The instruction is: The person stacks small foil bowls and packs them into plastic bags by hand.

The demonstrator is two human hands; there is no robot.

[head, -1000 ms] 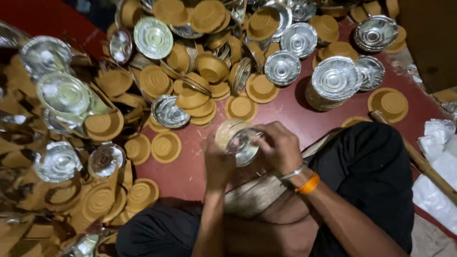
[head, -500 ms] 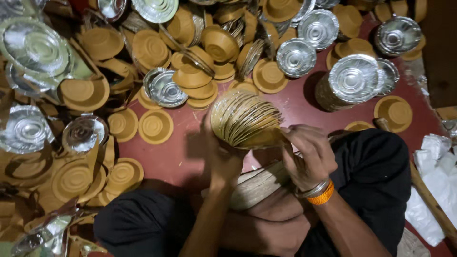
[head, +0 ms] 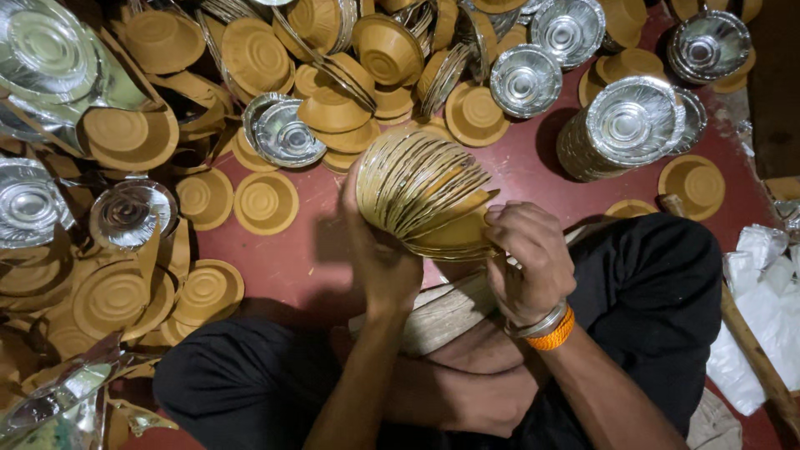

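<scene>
- Fanned stack of paper bowls [head: 425,192]: held between both hands above the lap, tilted on its side, rims spread apart toward the top; brown backs and silver-foil edges showing.
- Left hand [head: 379,250]: grip closed around the near-left end of the fanned stack, palm against the bowls.
- Right hand [head: 525,258]: grip closed on the lower right end of the same stack, fingers curled over the outermost bowl; orange band and metal bangle [head: 546,329] at the wrist.
- Gathered so far, by the look of it: one handful in the hands, plus a tall nested pile of silver bowls [head: 621,129] standing on the red floor [head: 283,258], just right of the hands.
- Left to gather, as judged: the greater part. Loose brown bowls [head: 265,202] scattered singly on the floor at left; a heaped jumble [head: 367,58] beyond, some foil side up, some face down.
- White plastic bags [head: 762,308]: at the right edge, beside the knee.
</scene>
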